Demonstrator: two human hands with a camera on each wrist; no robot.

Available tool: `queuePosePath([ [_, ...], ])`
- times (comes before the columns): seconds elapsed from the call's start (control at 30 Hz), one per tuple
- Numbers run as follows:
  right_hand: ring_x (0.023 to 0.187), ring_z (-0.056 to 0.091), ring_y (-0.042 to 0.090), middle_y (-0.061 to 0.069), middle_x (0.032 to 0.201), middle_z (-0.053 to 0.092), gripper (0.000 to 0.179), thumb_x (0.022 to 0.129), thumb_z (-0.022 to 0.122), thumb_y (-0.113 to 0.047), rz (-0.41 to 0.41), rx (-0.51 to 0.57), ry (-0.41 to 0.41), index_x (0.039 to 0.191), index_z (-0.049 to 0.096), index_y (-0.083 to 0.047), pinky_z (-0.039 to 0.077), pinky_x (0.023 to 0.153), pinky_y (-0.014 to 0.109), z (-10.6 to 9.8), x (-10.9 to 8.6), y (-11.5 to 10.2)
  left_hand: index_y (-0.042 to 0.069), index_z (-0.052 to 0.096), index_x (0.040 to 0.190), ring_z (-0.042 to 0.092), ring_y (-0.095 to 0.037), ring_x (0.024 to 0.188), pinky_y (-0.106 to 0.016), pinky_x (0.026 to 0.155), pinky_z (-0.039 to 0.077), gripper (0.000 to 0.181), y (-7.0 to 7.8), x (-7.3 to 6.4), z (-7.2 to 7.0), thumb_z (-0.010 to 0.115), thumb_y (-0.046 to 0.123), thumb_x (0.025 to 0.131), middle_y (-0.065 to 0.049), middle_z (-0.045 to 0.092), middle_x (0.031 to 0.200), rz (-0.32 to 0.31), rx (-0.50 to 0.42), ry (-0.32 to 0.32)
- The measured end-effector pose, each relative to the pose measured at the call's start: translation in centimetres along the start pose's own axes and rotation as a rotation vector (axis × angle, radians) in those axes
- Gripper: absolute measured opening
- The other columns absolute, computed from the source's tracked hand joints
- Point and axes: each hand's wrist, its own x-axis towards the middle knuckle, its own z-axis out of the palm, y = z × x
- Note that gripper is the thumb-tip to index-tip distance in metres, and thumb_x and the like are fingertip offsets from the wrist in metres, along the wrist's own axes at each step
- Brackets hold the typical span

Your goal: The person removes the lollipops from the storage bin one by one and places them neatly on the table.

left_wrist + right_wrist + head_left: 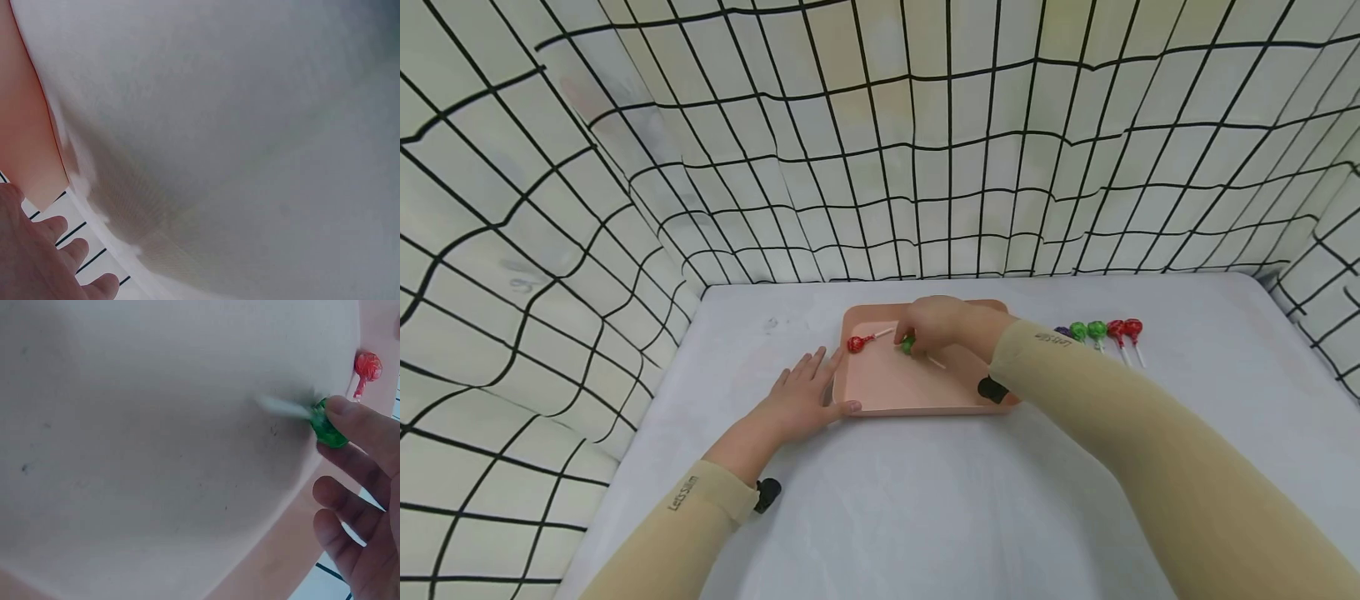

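Observation:
A pink tray (887, 400) lies on the white table. Over its middle my right hand (936, 323) pinches a green lollipop (907, 344) by its wrapped head, between thumb and forefinger. In the right wrist view the green lollipop (328, 425) has its white stick pointing away from the fingers. Against the tray's left edge rests my left hand (801, 396), fingers spread, thumb at the front left corner. In the left wrist view the left hand (37, 256) is partly seen beside the tray wall (25, 119). A red lollipop (856, 343) lies in the tray's left part.
Right of the tray several lollipops lie in a row: a purple one (1063, 332) partly behind the right sleeve, green ones (1097, 329) and red ones (1133, 326). A black wire grid (910, 150) over white sheeting rises behind the table and at both sides.

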Motion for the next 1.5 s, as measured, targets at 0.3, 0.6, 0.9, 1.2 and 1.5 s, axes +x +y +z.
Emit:
queuePosePath([
  [0.3,0.090,0.053,0.009,-0.013,0.094,0.061,0.029,0.080,0.072,-0.032,0.022,0.031,-0.023,0.108,0.069,-0.026,0.044,0.084,0.025,0.0,-0.6,0.8,0.026,0.002,0.150,0.006,-0.034,0.141,-0.058,0.110,0.009,0.098,0.2,-0.2,-0.2,0.046,0.074,0.077,-0.012,0.007,0.155,0.002,-0.007,0.010],
  [0.6,0.090,0.055,0.007,-0.014,0.097,0.065,0.033,0.078,0.073,-0.036,0.013,0.080,0.038,0.110,0.069,-0.027,0.044,0.086,0.025,0.0,-1.4,1.6,0.027,0.001,0.150,0.006,-0.035,0.141,-0.059,0.110,0.009,0.097,0.0,-0.1,0.0,0.046,0.074,0.077,-0.012,0.007,0.155,0.011,-0.007,0.016],
  [0.9,0.087,0.054,0.009,-0.018,0.093,0.066,0.033,0.080,0.072,-0.034,0.024,0.155,0.124,0.111,0.069,-0.026,0.045,0.079,0.026,-0.4,-3.6,2.7,0.027,0.001,0.150,0.006,-0.033,0.141,-0.058,0.110,0.009,0.099,-0.2,0.2,0.3,0.045,0.076,0.076,-0.011,0.008,0.155,0.006,-0.007,0.032],
  [1.2,0.087,0.054,0.011,-0.015,0.094,0.065,0.035,0.080,0.071,-0.037,0.048,0.179,0.228,0.114,0.068,-0.027,0.046,0.072,0.027,-1.4,-6.0,4.1,0.027,0.000,0.149,0.006,-0.033,0.141,-0.058,0.110,0.010,0.102,-0.3,0.2,0.4,0.039,0.081,0.073,-0.011,0.007,0.155,0.010,0.014,0.034],
  [1.5,0.090,0.053,0.015,-0.010,0.098,0.064,0.037,0.079,0.070,-0.043,0.170,0.241,0.243,0.114,0.067,-0.032,0.047,0.069,0.028,-1.9,-8.7,6.5,0.024,0.002,0.150,0.006,-0.036,0.141,-0.059,0.110,0.008,0.101,0.1,-0.3,-0.1,0.041,0.078,0.075,-0.014,0.007,0.155,0.010,0.006,0.026],
])
